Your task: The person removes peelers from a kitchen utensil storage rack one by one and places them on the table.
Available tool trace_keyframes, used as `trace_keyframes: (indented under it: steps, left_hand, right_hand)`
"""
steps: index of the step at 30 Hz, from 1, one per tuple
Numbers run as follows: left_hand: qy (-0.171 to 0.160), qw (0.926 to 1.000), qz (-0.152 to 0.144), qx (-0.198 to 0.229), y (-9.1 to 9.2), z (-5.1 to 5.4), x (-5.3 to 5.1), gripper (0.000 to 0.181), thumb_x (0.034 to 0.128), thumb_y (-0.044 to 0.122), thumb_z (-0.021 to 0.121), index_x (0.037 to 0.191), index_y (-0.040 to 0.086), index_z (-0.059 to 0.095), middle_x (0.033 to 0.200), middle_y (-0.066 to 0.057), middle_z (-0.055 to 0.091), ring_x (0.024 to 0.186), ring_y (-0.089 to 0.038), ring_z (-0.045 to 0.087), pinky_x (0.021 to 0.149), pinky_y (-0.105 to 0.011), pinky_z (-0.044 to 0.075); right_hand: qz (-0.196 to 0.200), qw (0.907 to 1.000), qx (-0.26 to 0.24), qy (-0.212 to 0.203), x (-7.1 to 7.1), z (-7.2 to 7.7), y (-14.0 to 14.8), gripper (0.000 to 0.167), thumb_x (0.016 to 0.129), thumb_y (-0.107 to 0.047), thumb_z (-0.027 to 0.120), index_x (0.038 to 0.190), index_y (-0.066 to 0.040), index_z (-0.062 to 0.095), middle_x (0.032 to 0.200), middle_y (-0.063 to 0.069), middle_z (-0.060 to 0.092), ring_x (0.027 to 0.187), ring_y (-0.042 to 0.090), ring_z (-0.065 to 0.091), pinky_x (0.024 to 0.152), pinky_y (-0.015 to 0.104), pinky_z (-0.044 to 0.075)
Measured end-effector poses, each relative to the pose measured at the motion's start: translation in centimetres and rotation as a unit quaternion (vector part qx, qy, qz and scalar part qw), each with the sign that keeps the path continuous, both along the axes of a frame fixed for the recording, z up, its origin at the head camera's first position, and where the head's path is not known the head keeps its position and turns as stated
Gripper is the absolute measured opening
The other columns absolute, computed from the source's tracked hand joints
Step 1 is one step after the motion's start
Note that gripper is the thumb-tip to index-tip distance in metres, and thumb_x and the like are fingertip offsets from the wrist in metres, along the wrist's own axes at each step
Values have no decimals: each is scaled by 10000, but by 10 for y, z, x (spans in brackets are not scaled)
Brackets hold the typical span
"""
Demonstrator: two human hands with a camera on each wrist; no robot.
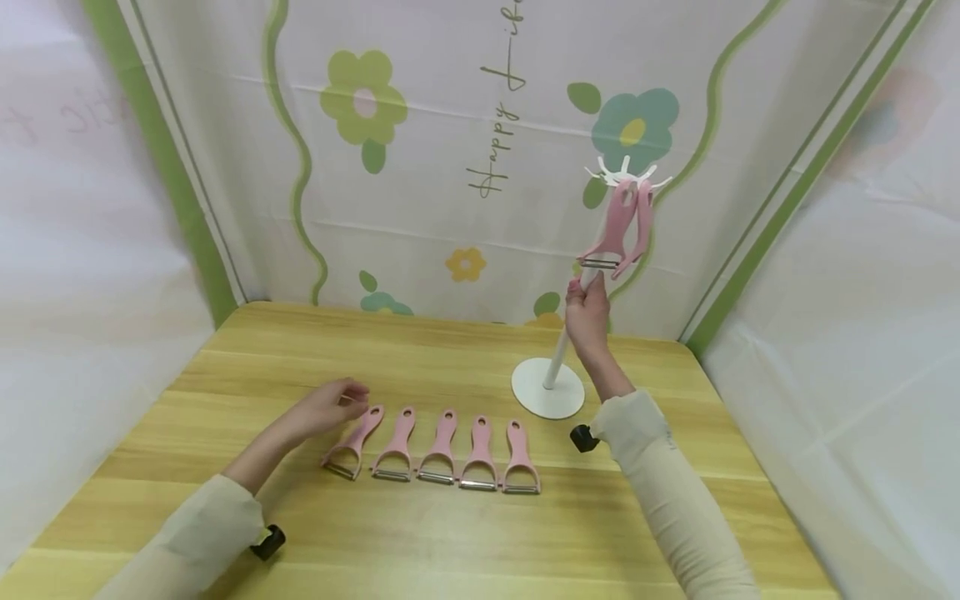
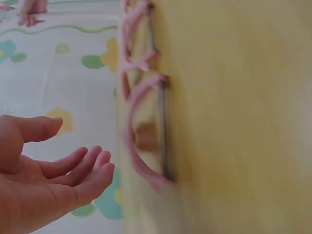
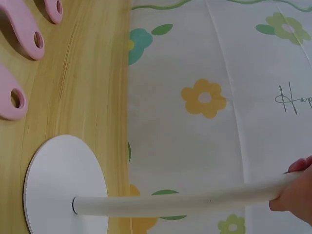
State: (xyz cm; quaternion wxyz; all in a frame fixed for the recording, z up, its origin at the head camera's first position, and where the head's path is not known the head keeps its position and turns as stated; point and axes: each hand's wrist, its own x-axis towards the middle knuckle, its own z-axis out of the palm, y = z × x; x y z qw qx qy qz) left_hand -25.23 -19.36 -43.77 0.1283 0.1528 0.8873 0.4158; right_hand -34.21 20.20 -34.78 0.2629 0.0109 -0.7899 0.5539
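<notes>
My right hand [image 1: 588, 312] grips the white pole [image 3: 195, 202] of a stand, below its top ring of hooks [image 1: 626, 172]. Two pink peelers [image 1: 619, 218] hang from those hooks. The stand's round white base [image 1: 534, 397] rests on the table. Over the leftmost peeler [image 1: 364, 429] of a row, my left hand [image 1: 326, 408] hovers with relaxed, bent fingers near its handle. In the left wrist view, that hand [image 2: 58, 180] has a gap between thumb and fingers and holds nothing.
Several more pink peelers [image 1: 445, 442] lie side by side on the wooden table [image 1: 450, 550], blades toward me. A white patterned cloth [image 1: 442, 208] hangs behind the table, with white cloth at both sides. Each wrist carries a small black camera [image 1: 583, 438].
</notes>
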Motion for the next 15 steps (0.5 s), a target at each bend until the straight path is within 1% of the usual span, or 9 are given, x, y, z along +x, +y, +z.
trace_keyframes:
  steps: [3, 5, 7, 11, 15]
  left_hand:
    - [129, 9995, -152, 252, 8, 9, -4, 418, 1023, 140, 539, 1345, -119, 479, 1287, -295, 582, 1195, -422, 581, 972, -478, 544]
    - [213, 9988, -245, 359, 13, 15, -6, 403, 1029, 147, 532, 1345, -99, 485, 1294, -292, 579, 1199, -408, 579, 974, -463, 544]
    - [297, 9981, -339, 421, 19, 22, -7, 392, 1035, 161, 528, 1345, -76, 494, 1292, -267, 586, 1202, -390, 576, 962, -445, 551]
    - [479, 9965, -493, 485, 30, 35, -8, 378, 1039, 186, 532, 1345, -35, 509, 1280, -203, 611, 1205, -359, 579, 939, -428, 561]
    - [676, 9937, -676, 591, 48, 49, -11, 365, 1034, 196, 547, 1336, -8, 528, 1272, -164, 630, 1208, -337, 588, 987, -460, 536]
  right_hand:
    - [364, 9993, -77, 8, 1, 2, 4, 72, 1056, -135, 437, 1071, -65, 423, 934, 30, 466, 889, 174, 456, 834, 315, 408]
    - [599, 9981, -111, 14, 0, 2, 7, 64, 1061, -150, 437, 1054, -89, 418, 895, 20, 455, 844, 156, 454, 817, 300, 402]
    - [814, 9966, -75, 16, 0, 3, 10, 81, 1067, -175, 433, 1070, -94, 425, 864, 28, 453, 798, 152, 456, 798, 293, 402]
    - [1133, 9935, 42, -38, 1, 6, 15, 186, 1067, -193, 434, 1136, -21, 451, 868, 66, 496, 789, 149, 501, 807, 285, 438]
    - [1296, 9914, 95, -128, 2, 9, 21, 284, 1055, -189, 461, 1175, 69, 469, 891, 119, 554, 809, 140, 556, 834, 277, 470]
